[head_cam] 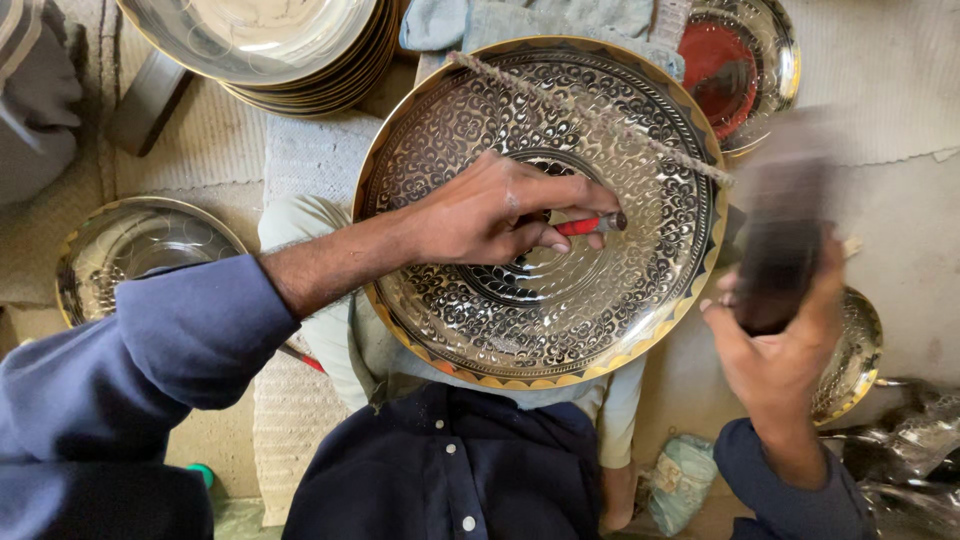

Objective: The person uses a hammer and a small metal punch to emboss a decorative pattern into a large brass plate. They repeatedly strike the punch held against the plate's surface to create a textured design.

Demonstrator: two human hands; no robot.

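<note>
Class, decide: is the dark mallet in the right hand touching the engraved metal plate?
Apart. The head view shows the blurred mallet raised in the right hand, beyond the rim of the plate, with floor visible between them.

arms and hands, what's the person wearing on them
Both arms wear dark navy long sleeves, the left sleeve pushed up to bare the forearm, the right sleeve ending at the wrist. The left hand and right hand are bare: no gloves, rings or watch visible.

A large plate (545,210) lies on your lap, with a rope (590,115) running across its far part. Your left hand (490,210) rests on its middle, fingers (545,235) around a small tool (592,224). Your right hand (775,335) is off its right edge, holding a mallet (785,240). A stack of plates (275,45) sits far left, a single bowl (125,250) left, a dish (735,65) far right, and another bowl (850,355) right on the floor (900,200).
</note>
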